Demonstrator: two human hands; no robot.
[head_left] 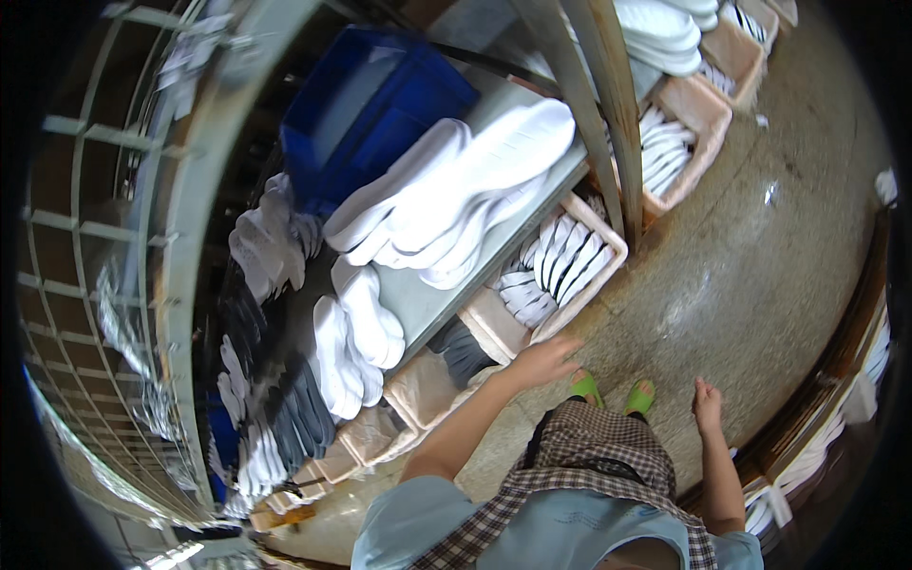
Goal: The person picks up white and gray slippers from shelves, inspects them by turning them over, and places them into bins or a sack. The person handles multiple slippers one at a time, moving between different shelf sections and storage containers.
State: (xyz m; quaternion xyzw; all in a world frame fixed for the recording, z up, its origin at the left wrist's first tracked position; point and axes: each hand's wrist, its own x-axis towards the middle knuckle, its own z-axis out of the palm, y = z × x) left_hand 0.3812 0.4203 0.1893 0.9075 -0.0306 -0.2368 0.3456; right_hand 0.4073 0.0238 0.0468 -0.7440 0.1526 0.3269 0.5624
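Observation:
My left hand (548, 362) hangs over the floor just off the corner of a pink-lined crate (611, 249), loosely bent, its fingers a little apart and nothing in it. Inside that crate lie several white shoe soles with dark edges (568, 256). Over the floor on the other side of my body, my right hand (706, 406) is curled closed, with no object visible in it. A pile of white shoe soles (475, 185) lies on the grey tabletop (432, 302) ahead and to the left. More white soles (344, 347) stand at the table's near end.
A blue plastic bin (375, 109) stands behind the pile. Metal posts (617, 104) rise at the table's edge. More crates (708, 142) line the aisle floor (741, 275). Wire mesh (90, 228) bounds the left; a wooden-edged rack (817, 399) stands at right.

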